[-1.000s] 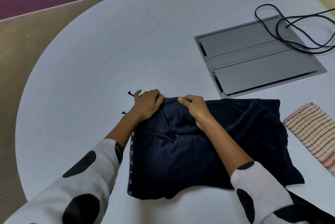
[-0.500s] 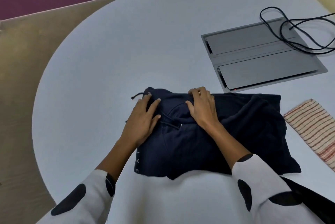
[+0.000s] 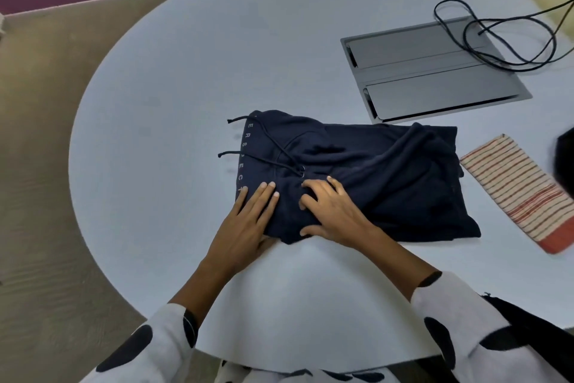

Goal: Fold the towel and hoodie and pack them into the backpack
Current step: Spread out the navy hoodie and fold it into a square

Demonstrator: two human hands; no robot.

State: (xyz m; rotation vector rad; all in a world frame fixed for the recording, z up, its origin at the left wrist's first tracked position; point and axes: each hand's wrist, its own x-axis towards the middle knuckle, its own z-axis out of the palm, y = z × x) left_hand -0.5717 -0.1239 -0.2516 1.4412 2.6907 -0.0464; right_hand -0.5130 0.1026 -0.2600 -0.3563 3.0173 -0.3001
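One folded navy fleece hoodie (image 3: pixel 372 177), with two dark drawstring ends (image 3: pixel 236 137) poking off its left edge. One folded cream towel with red stripes (image 3: pixel 515 193). One round pale grey table (image 3: pixel 186 103). One grey metal cable hatch (image 3: pixel 431 72) set in the tabletop, with two flap lids. One looped black cable (image 3: pixel 503 41). Two bare hands: left hand (image 3: pixel 248 221), right hand (image 3: pixel 332 212). Two white sleeves with black dots (image 3: pixel 459 320). One dark object at the right edge, cut off, can't tell what.

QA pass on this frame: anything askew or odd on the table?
Minor only: the hoodie is a lumpy fold, its right half bunched, and two drawstring ends trail off its left edge. The towel lies folded but angled.
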